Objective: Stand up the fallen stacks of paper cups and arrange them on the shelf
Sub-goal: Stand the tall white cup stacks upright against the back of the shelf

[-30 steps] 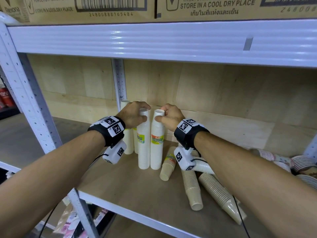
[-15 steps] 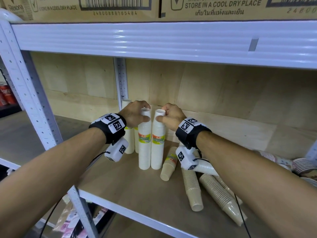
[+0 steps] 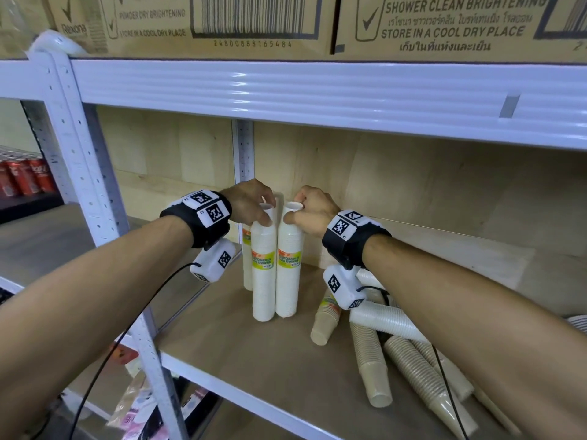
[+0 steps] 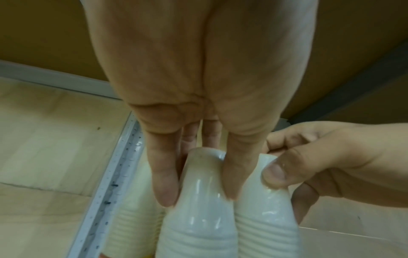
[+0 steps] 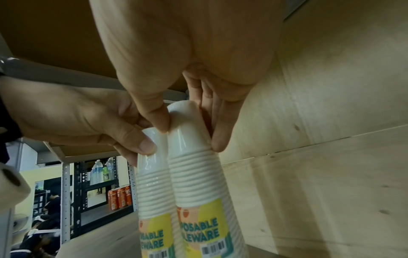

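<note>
Fallen tan cup stacks point(image 3: 374, 366) lay on the shelf point(image 3: 254, 360) board nearest the front edge, to the right. Behind them two white cup stacks point(image 3: 275, 274) stood upright, touching side by side. The left hand point(image 3: 251, 201) pinched the left stack's top and the right hand point(image 3: 313, 211) pinched the right stack's top, fingers curled round each.

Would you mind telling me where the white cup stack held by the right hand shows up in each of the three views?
Head: the right white stack stands upright at centre, its top pinched by the right hand.
Left wrist: lower right, only its top, beside the right thumb.
Right wrist: centre, the nearer, larger stack.
Shared landmark: the left white stack touching it, gripped by the left hand.
</note>
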Available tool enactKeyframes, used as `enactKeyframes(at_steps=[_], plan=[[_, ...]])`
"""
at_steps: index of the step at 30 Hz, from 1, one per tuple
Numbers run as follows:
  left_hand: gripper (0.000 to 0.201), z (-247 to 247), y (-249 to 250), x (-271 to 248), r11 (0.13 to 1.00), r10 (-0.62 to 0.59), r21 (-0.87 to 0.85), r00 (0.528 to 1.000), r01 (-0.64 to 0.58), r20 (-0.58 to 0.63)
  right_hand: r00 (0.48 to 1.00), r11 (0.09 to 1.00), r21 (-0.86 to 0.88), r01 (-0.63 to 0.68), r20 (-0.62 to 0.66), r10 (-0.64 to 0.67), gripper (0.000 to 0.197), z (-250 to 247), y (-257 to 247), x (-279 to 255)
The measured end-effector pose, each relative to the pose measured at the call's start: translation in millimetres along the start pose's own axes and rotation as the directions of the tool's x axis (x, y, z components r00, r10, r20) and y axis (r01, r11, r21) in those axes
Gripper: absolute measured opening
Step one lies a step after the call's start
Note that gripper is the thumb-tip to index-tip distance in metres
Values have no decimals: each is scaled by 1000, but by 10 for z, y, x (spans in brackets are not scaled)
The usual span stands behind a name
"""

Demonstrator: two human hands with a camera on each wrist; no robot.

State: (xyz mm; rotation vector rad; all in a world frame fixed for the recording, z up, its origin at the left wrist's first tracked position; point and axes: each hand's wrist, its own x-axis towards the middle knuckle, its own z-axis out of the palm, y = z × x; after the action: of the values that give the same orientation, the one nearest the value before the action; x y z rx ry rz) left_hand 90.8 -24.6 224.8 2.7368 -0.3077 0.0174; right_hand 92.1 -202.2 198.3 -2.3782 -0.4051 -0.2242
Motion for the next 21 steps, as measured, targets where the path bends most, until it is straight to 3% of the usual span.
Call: enactKeyframes(at_steps=[21], plan=[[42,8,-435,1,997,-77,-29,985,73,-153,1000,997,71,20,-17,-18,33,497,-147,184]])
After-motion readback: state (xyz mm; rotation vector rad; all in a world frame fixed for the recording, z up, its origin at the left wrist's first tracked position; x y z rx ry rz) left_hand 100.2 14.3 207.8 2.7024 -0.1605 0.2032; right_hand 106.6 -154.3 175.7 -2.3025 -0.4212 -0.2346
